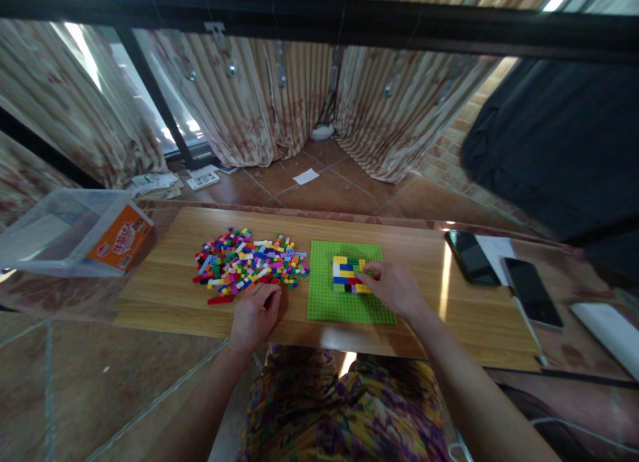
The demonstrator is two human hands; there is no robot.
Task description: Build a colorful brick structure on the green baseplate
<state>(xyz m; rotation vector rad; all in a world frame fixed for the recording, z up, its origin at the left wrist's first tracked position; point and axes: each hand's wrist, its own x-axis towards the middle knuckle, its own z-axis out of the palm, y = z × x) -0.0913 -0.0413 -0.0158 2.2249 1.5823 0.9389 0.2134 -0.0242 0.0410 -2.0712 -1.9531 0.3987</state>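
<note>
On the wooden board lies a green studded baseplate (322,305), with a block of yellow, white, blue and red toy bricks (344,273) built on its middle. My right hand (397,287) reaches over the baseplate's right side. Its thumb and forefinger are pinched at the right edge of the built bricks; whatever lies between the fingertips is too small to make out. To the left is a heap of loose coloured bricks (252,259). My left hand (256,313) rests at the heap's front edge, fingers curled inward, and their contents are hidden.
A clear plastic bin (64,229) with an orange label stands at the far left. Two dark phones (472,257) and white paper (494,249) lie on the right. A long red brick (220,300) sits apart from the heap. Curtains hang behind the table (414,226).
</note>
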